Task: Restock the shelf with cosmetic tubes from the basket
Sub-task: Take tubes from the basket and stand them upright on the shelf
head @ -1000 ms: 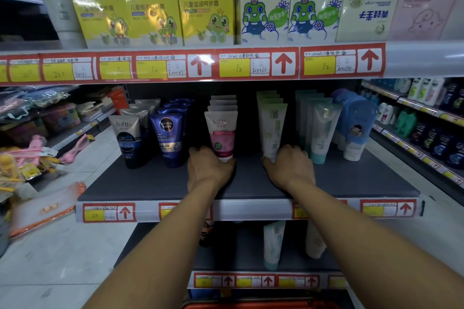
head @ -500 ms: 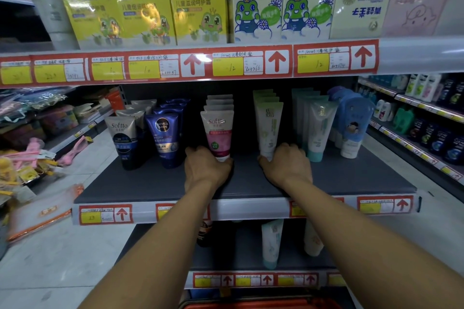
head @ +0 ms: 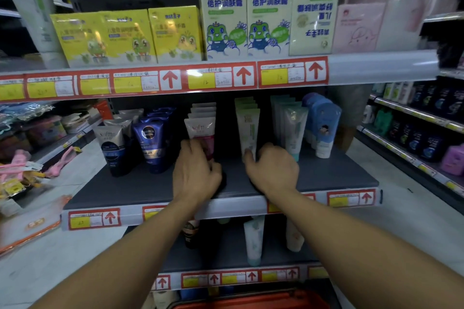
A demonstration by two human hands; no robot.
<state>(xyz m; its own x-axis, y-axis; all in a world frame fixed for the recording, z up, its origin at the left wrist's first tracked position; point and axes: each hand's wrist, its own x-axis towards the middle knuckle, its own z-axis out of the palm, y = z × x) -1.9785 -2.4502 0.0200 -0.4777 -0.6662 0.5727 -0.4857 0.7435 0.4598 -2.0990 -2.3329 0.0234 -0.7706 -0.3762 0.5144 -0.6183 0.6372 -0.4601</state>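
Only the head view to go on, so here's what you've got. Your left hand [head: 195, 178] sits at the foot of the white-and-pink standing tube [head: 202, 137] at the front of its row, fingers curled round its base as far as I can tell, though it's blurry. Your right hand [head: 272, 170] is at the foot of the pale green-and-white standing tube [head: 248, 133] in the next row over, fingers curled against it; whether it really pinches it or just nudges it, I can't tell.

Progress-wise, I'd say you're well in. The dark grey middle shelf [head: 150, 188] already carries several rows: grey-and-black tubes [head: 113, 148], dark blue tubes [head: 153, 143], the pink and green rows, teal-capped translucent tubes [head: 292, 128] and light blue bottles [head: 324, 128]. The rows sit towards the back, with bare shelf in front of them, so this looks like straightening or seating tubes. The red plastic basket [head: 251, 302] only peeks in at the bottom edge, and what's left inside is hidden.

Room: a dim shop aisle with a pale tiled floor [head: 50, 271]. The upper shelf holds yellow cartoon-frog boxes [head: 125, 35] and taller cream ones [head: 247, 5], with red-and-yellow price tags [head: 206, 79] along the edges. A lower shelf [head: 226, 256] has a few tubes, and more stocked shelving runs down either side.
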